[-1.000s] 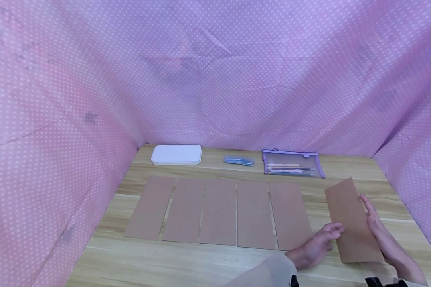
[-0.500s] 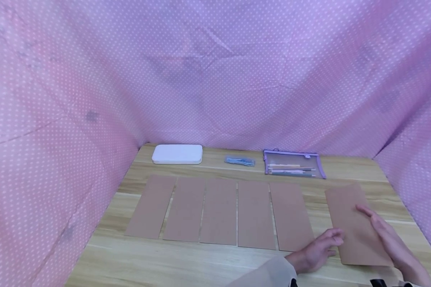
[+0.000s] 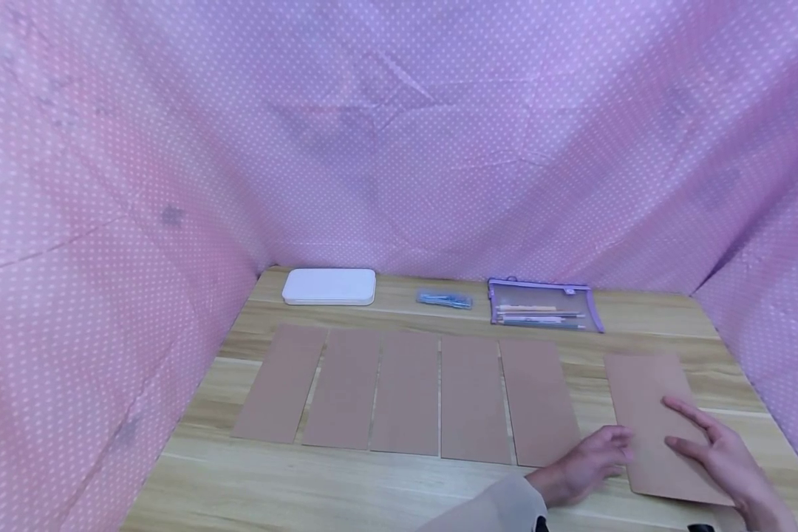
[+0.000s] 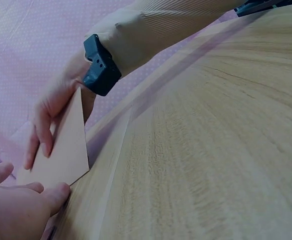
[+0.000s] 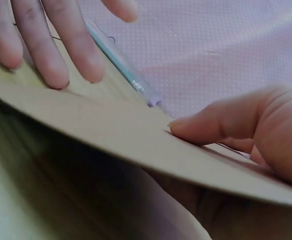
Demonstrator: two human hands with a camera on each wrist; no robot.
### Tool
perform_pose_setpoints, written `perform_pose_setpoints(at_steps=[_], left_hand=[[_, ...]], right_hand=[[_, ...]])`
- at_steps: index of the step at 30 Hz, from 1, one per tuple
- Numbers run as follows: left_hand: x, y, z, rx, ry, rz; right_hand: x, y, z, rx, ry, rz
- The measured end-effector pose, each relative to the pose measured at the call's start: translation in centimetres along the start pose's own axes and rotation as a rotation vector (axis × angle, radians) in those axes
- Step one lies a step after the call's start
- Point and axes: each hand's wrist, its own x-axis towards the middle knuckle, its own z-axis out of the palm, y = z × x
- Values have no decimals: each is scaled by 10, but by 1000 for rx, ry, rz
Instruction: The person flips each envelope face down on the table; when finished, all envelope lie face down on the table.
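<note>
A plain brown rectangular card (image 3: 648,414), which looks like kraft board, lies on the right side of the wooden table. My right hand (image 3: 725,458) rests on its upper face with the fingers spread; in the right wrist view the thumb (image 5: 195,127) lies on top of the card, whose near edge stands off the table there. Beside the card's left edge is my left hand (image 3: 588,462), fingers loosely bent. In the left wrist view a left fingertip (image 4: 61,192) is at the card's corner. Whether it touches is unclear.
Several matching brown cards (image 3: 406,391) lie in a row left of my hands. Along the back stand a white flat case (image 3: 329,286), a small blue packet (image 3: 444,298) and a purple-edged mesh pouch (image 3: 539,292) holding pencils. Pink dotted cloth (image 3: 399,148) encloses the table.
The brown card has come down from a tilted, raised position to nearly flat. My right hand has turned from its right edge onto its upper face. The left hand has barely moved.
</note>
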Motion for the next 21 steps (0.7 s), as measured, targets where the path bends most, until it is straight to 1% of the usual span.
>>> perform_pose_setpoints(at_steps=[2,4,7,9,10,13,15,17,19,21], left_hand=[[0,1,0,29,46,15],[-1,3,1,72,120,29],[-3,7,3,184,250,41],[-6,9,4,244,311,35],[-8,10,5,275,329,32],[-12,12,6,319,333,31],[-14,13,9,301,324,38],[-14,14,11,260,318,47],[-15,14,12,179,311,62],[-15,14,13,122,310,71]], right_hand=[[-2,1,1,11,-6,6],[-3,1,2,29,2,2],[-4,0,3,67,29,-27],[-4,-1,3,91,52,-42],[-4,-2,3,107,56,-45],[-4,-5,3,165,59,-27],[-4,-6,4,196,51,-8],[-4,-7,4,233,39,9],[-4,-7,5,299,23,13],[-3,-8,5,400,11,7]])
